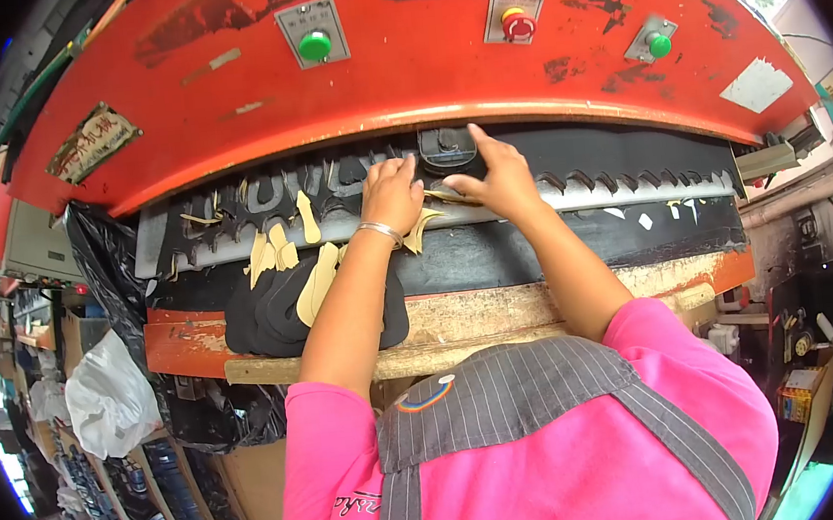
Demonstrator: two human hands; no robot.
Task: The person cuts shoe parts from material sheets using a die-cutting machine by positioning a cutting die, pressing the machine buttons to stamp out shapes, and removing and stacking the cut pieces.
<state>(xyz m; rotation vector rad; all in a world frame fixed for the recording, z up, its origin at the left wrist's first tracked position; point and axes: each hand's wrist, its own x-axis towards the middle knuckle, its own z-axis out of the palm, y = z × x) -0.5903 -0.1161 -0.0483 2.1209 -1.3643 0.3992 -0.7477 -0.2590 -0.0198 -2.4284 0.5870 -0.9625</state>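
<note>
Just under the lower edge of the red machine sits a dark metal cutting die (449, 150). At its left edge is my left hand (393, 200), fingers bent together near scraps; whether it grips anything is not clear. My right hand (500, 175) is at the die's right side, thumb and fingers spread apart. Beneath both hands lies a strip of black sheet material (570, 199) with a row of cut-out gaps. Tan scraps (421, 230) stick up beside my left wrist. Left of my left forearm, tan cut pieces (318, 283) rest on black sole-shaped pieces (264, 311).
The red machine (381, 75) spans the back, with a green button (315, 45), a red button (518, 23) and another green button (658, 45). A worn wooden ledge (481, 314) runs along the front. A white plastic bag (111, 396) hangs at the left.
</note>
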